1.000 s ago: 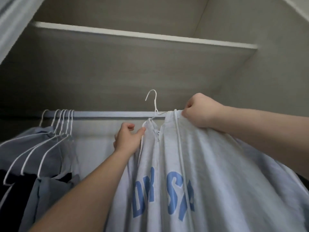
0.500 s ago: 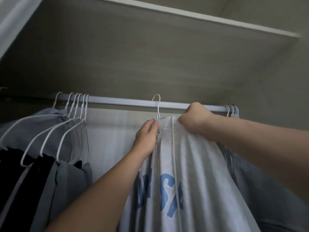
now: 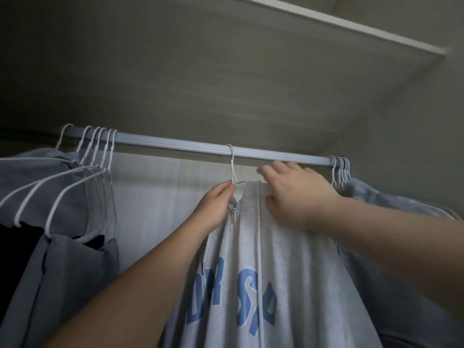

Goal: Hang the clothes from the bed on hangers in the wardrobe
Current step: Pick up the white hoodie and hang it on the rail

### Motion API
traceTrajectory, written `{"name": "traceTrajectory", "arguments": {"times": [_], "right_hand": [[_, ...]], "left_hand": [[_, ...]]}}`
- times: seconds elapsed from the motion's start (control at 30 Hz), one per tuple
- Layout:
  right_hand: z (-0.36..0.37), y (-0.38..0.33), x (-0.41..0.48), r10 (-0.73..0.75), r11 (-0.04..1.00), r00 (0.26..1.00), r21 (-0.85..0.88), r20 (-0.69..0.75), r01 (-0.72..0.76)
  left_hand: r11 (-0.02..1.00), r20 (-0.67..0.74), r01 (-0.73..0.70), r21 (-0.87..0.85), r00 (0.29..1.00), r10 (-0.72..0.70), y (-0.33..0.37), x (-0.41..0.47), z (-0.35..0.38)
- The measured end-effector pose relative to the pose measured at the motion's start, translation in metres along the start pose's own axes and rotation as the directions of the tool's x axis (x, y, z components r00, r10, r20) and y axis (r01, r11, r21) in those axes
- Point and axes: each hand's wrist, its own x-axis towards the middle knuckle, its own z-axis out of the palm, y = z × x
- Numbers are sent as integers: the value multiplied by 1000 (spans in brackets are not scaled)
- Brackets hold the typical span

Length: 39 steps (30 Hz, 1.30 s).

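Hoodie [image 3: 288,272]: I see it on its hanger [image 3: 232,162], hooked mid-way along the rail [image 3: 175,144].
Left hand [image 3: 216,207]: just under the rail, pinching the hanger's neck, which I judge steadies it.
Right hand [image 3: 293,194]: below the rail, fingers loosely spread on the shoulder cloth (probably smoothing it).
Other hangers [image 3: 100,146]: bunched at the rail's ends.

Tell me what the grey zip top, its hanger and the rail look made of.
The hanger looks like thin metal wire with a white coating: slim, bent at the neck. The rail seems metal, possibly plastic: pale grey, ribbed lengthwise, dull sheen. The zip top looks like soft light-grey jersey or fleece: it drapes in folds, with blue printed letters.
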Motion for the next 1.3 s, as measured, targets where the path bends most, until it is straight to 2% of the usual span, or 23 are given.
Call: {"name": "traceTrajectory", "arguments": {"times": [0.07,0.13,0.37,0.63,0.9,1.13,1.3], "right_hand": [[6,1,-12,-91,979,995,-180,41,97],[12,6,-21,-99,962,991,-246,92,119],[17,54,-46,-13,941,971,-326,237,92],[16,132,-78,137,857,911,-508,388,87],[34,157,-90,194,869,911,-495,363,12],[32,155,-91,196,877,918,-481,344,-7],[30,152,-94,183,906,926,-422,330,-28]], "left_hand": [[1000,18,3,-6,1000,-3,3,4,6],[1000,48,-4,-11,999,5,3,8,17],[999,161,-13,-49,987,21,10,15,83],[996,301,-23,-91,952,49,27,22,196],[998,314,-27,-60,948,45,26,41,258],[999,355,-54,-5,933,53,23,38,256],[999,369,-39,10,929,33,32,10,230]]}}
